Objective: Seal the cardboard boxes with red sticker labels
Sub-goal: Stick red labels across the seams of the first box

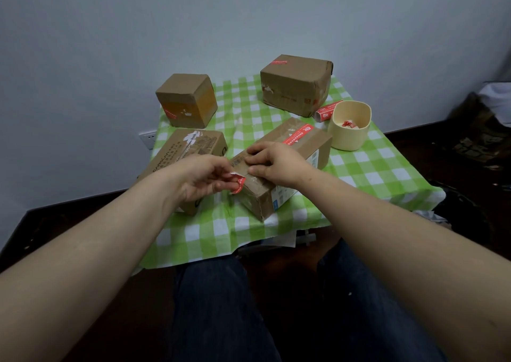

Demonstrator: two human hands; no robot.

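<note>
Head view: your left hand (206, 176) has its grip clamped on a red sticker (238, 184) at the near box (298, 151); your right hand (276, 165) presses the box top, and I cannot tell its grip.

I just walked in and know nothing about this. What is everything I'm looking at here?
cardboard boxes: four, brown; back left, back right, front left, centre box under the hands
red stickers: three seen; one on centre box, one pinched in left hand, a strip behind the cup
cup: one, cream, right of centre box, red-white scraps inside
tablecloth: one, green-white check, under everything
wall socket: one, white, left
legs: two, dark trousers, bottom
left hand: pinches a sticker
right hand: on centre box
</note>
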